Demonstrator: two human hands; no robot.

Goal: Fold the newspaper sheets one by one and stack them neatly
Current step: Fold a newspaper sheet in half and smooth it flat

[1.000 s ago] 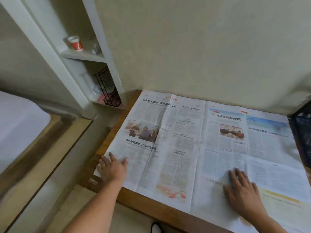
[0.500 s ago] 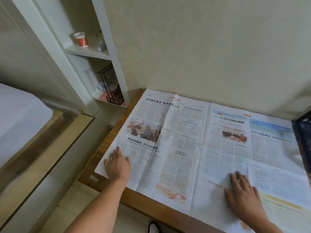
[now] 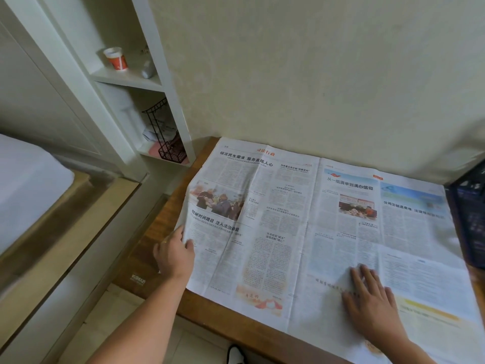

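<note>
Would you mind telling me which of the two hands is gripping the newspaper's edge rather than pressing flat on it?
The left hand: it pinches the newspaper at its left edge, lifting it slightly. The right hand lies flat, palm down, on the right page.

One head-worn camera looks forward and down, close over both hands, the wall just beyond them.

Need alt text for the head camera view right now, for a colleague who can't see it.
An open newspaper lies spread across a wooden table against a wall, with the left hand gripping and lifting its left edge while the right hand presses flat on the right page. To the left, a white shelf holds a red and white cup.
</note>
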